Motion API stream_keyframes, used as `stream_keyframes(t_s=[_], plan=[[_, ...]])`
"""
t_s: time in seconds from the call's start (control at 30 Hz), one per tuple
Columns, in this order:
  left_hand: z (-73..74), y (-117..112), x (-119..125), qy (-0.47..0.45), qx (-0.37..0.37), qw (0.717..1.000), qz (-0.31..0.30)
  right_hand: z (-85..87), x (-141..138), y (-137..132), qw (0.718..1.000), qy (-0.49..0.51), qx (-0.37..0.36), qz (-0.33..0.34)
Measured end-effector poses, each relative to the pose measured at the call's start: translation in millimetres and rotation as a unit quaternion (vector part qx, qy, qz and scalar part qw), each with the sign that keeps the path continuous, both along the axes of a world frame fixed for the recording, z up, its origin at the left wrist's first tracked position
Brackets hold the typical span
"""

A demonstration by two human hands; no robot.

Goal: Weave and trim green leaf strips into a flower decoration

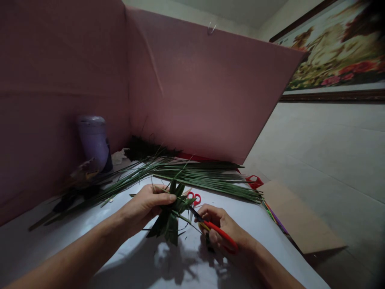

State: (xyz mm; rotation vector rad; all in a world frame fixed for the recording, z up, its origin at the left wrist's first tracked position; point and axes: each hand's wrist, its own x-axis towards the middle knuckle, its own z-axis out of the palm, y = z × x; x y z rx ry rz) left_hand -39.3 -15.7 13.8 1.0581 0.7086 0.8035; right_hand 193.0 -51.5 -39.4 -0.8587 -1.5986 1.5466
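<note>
Between thumb and fingers, my left hand (152, 202) pinches a bundle of folded dark green leaf strips (171, 222), with thin ends sticking out on several sides. My right hand (224, 226) grips a pair of red-handled scissors (218, 233). Their dark blades point up and left and reach the right edge of the leaf bundle; whether they touch a strip I cannot tell. Just behind the bundle, a second pair of scissors with red finger loops (195, 198) lies on the white tabletop (126, 257), its blades partly hidden. Small green scraps lie below the bundle.
Long green leaf strips (207, 176) lie across the back of the table, more fanning left. A purple container (94, 140) stands at the back left. Pink panels (204, 88) rise behind. A red object (254, 182) and a brown board (300, 216) are at the right.
</note>
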Motion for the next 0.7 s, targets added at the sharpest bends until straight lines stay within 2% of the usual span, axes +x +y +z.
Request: stream_keyframes(t_s=[0.23, 0.47, 0.7], plan=[[-3.4, 0.5, 1.7, 0.0, -0.006, 1.0, 0.002, -0.1, 1.0, -1.5, 0.999, 0.008, 0.029, 0.041], [-1.1, -2.8, 3.7, -0.033, -0.025, 0.999, -0.02, 2.8, -0.8, -1.1, 0.998, -0.006, 0.042, 0.037], [-2.2, -3.2, 5.5, -0.029, -0.013, 0.999, 0.007, 0.3, 0.2, -0.5, 0.998, 0.002, 0.041, 0.039]])
